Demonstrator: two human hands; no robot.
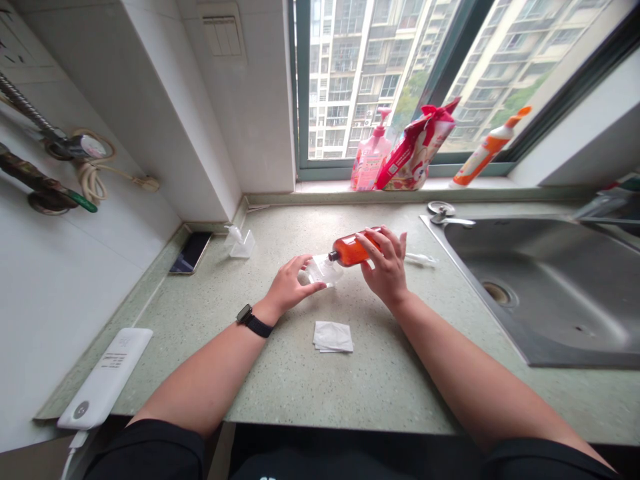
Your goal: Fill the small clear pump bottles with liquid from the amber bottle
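My right hand (385, 263) is closed around an amber bottle (347, 249), tipped almost on its side with its uncapped neck pointing left. That neck sits right at the top of a clear container (323, 270), whose exact shape is hard to make out. Thumb and fingers of my left hand (295, 280) grip the container from its left side. Whether liquid is flowing does not show. Just beyond my right hand lies a clear slender piece (423, 259), perhaps a pump top. Folded white tissues (333, 337) lie on the counter between my forearms.
A small clear pump bottle (241, 243) and a phone (191, 253) are at the back left; a white power bank (106, 377) lies by the left edge. On the right is a steel sink (560, 280). A pink pump bottle (371, 160), red bag (420, 150) and orange-white bottle (483, 157) line the windowsill.
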